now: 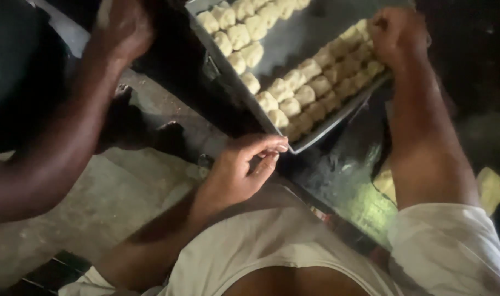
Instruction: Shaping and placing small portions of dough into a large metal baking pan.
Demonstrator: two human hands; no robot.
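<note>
Hands (pixel 244 167) grip tray (pixel 293 38) (dough-filled).

One head-worn camera looks steeply down, close over the metal tray (pixel 293 46).

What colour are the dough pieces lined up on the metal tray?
Pale cream-yellow, seen in the head view: dough pieces sit in rows on the dark grey metal tray.

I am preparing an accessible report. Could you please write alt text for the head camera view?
A person's right hand rests on rows of pale dough pieces on a dark metal baking tray, while the left hand grips the tray's near corner. Another person's arm reaches in at the left, above a concrete floor.
</note>
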